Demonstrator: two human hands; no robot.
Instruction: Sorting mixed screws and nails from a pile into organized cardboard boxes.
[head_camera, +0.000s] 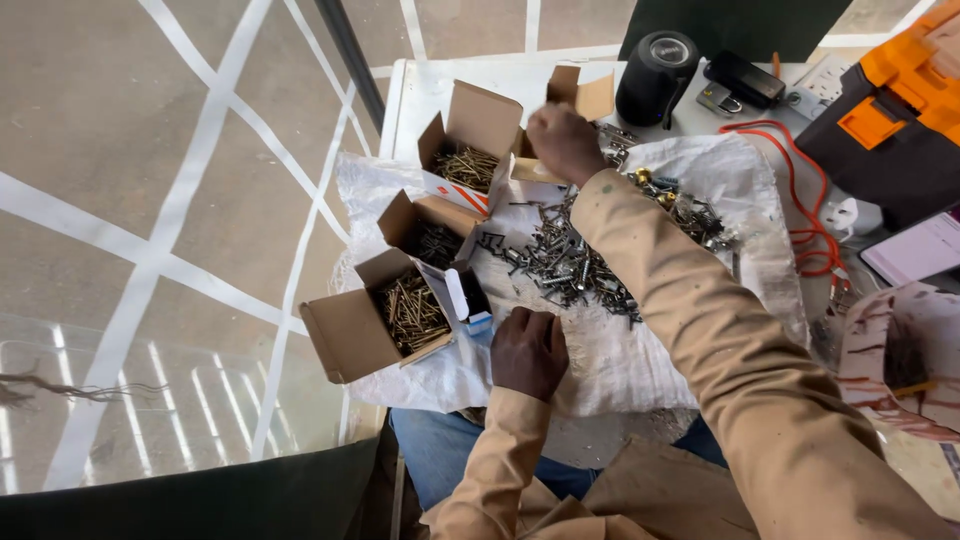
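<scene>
My right hand reaches far forward over a small open cardboard box at the back of the table, fingers bunched; whatever it holds is hidden. My left hand rests closed as a fist on the white woven sack near the table's front edge. A heap of mixed dark screws lies on the sack between my hands. Three other open cardboard boxes of screws stand to the left: one at the back, one in the middle, one nearest.
A black cylindrical speaker, a black case, a padlock and a white power strip sit at the back. An orange cable runs to the right beside an orange and black tool bag. Paved floor lies left.
</scene>
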